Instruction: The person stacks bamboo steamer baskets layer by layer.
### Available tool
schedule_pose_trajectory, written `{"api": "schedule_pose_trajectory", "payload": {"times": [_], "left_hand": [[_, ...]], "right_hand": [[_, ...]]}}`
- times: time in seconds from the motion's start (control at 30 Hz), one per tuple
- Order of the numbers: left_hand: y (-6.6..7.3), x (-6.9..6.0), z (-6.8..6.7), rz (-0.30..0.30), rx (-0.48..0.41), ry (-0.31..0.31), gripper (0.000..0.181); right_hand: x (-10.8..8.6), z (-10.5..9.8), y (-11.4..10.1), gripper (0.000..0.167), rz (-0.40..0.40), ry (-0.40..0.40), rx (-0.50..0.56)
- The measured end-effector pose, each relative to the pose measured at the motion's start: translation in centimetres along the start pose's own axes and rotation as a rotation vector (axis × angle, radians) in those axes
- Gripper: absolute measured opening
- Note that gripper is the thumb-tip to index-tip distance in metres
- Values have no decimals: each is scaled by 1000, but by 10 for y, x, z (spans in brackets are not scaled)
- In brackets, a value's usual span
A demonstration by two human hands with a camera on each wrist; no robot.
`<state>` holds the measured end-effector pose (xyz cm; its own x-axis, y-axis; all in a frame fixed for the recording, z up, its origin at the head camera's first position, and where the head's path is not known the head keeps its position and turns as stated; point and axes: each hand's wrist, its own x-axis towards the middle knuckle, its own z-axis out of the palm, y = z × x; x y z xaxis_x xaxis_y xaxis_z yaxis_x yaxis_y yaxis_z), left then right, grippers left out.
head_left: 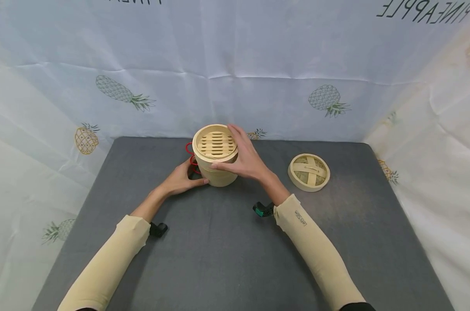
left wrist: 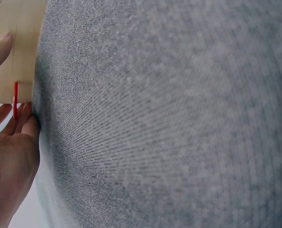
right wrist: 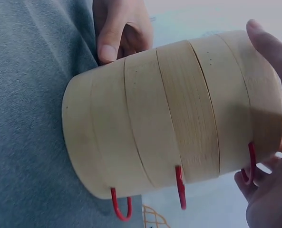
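A stack of round bamboo steamer baskets (head_left: 219, 178) stands on the table, the slatted floor of its top basket (head_left: 216, 144) facing up. Red loop handles (right wrist: 180, 187) stick out from its sides. My right hand (head_left: 246, 156) grips the top basket, thumb on the near side and fingers round the far right rim. Low on the left side, my left hand (head_left: 180, 178) holds the bottom of the stack, its thumb in front. In the left wrist view, the left fingers (left wrist: 29, 128) lie beside a red loop (left wrist: 15, 99).
A round bamboo lid (head_left: 309, 169) with crossed strips lies to the right of the stack. Dark grey cloth covers the table (head_left: 219, 250). Behind it hangs a pale curtain (head_left: 227, 99) printed with pineapples, close to the table's back edge.
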<state>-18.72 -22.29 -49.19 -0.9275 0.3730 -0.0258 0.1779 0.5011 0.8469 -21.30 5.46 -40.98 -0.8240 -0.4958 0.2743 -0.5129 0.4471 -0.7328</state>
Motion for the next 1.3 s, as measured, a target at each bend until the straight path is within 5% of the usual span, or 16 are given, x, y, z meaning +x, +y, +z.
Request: {"api": "schedule_pose_trajectory", "payload": {"times": [0.73,1.3], "left_hand": [[0,0,1,20,-17,-6,83],[0,0,0,20,22,-2,82]], "right_hand": [[-46,-19,18,134,-15,66,-34],[-77,-60,44,118,13,76,-91]]}}
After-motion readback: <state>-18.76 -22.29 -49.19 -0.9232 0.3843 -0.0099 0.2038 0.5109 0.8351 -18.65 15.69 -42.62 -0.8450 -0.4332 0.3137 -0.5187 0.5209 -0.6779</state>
